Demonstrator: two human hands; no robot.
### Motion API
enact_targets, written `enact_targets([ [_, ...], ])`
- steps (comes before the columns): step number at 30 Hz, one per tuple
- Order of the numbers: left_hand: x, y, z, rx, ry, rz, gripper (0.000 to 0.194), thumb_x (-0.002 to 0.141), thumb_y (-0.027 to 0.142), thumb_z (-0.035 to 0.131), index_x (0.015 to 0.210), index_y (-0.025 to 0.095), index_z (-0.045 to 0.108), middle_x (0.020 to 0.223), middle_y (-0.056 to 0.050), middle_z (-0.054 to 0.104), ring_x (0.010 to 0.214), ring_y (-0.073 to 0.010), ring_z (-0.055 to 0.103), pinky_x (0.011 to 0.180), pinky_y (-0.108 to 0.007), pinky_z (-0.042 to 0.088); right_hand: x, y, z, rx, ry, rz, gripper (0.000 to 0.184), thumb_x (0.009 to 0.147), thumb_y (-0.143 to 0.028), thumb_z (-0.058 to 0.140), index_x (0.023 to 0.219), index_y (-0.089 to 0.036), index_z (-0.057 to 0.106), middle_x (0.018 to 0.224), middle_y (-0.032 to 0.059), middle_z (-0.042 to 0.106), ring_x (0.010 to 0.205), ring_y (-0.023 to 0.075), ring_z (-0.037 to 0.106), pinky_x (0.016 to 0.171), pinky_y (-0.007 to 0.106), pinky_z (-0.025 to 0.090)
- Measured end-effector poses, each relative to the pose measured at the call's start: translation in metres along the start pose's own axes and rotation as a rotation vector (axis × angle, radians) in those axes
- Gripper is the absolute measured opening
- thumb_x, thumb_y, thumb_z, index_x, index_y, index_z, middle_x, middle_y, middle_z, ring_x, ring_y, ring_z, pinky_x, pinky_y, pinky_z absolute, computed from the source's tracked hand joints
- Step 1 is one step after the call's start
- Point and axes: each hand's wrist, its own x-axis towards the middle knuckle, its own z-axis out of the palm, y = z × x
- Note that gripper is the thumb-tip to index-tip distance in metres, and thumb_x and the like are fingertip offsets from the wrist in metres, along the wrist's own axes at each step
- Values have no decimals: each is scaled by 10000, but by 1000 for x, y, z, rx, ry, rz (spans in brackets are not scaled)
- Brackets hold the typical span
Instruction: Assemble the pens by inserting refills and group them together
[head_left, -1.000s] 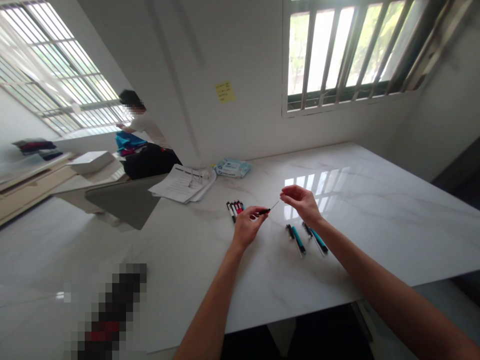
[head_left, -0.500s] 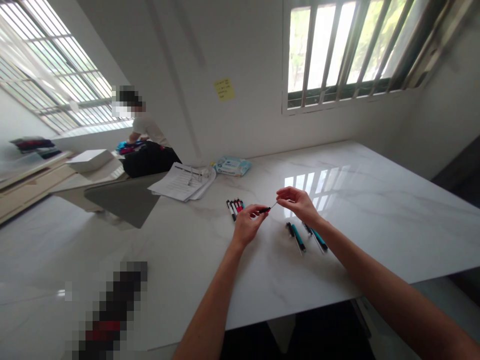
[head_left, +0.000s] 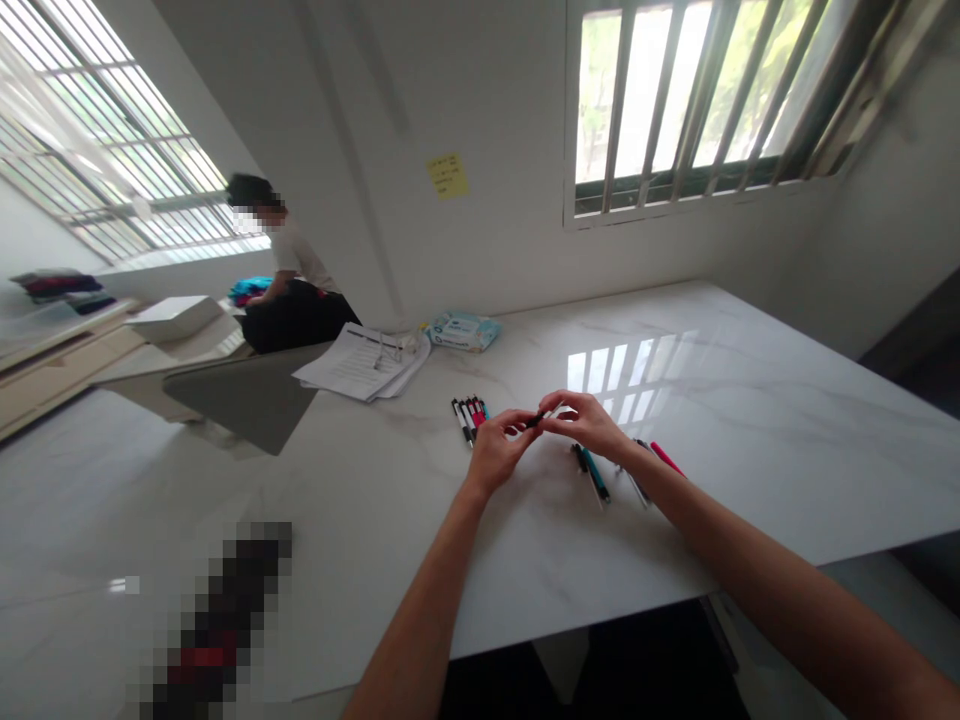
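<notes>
My left hand pinches a short black pen part above the white marble table. My right hand meets it from the right, fingers closed on a thin refill that is mostly hidden between the two hands. A row of several pens, black and red, lies just left of my left hand. A teal pen and a pink pen lie on the table under my right wrist.
A stack of papers and a pack of wipes lie at the table's far side. A yellow note sticks to the wall. Another person sits at the far left by a window.
My right hand has moved left toward my left hand, and the thin refill that showed between them is now almost fully covered. A pink pen has come into sight beside my right wrist.
</notes>
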Motion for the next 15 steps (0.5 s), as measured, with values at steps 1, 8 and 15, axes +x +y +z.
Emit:
enact_targets([
  [1,0,0,0,-4,0,0,245,849,390,742,1027,225,778,931,-47,781,821,-188,705,761,-306,543,0,-1,-1,38,13,9,237,794,-398,791,928,-213,730,1049,57,718,985,208,666,827,326,552],
  [8,1,-5,-4,88,139,-46,235,860,281,714,1093,246,716,909,-13,748,782,-160,668,758,-293,526,8,-2,-21,270,225,22,230,816,-379,765,955,-233,652,995,37,756,936,188,691,864,341,547],
  [15,2,-8,-11,330,237,45,140,895,195,651,982,258,742,987,-30,728,963,-204,659,877,-335,519,7,-3,-32,-258,247,-100,209,877,-374,704,1017,-238,779,1023,66,718,898,201,686,809,358,577],
])
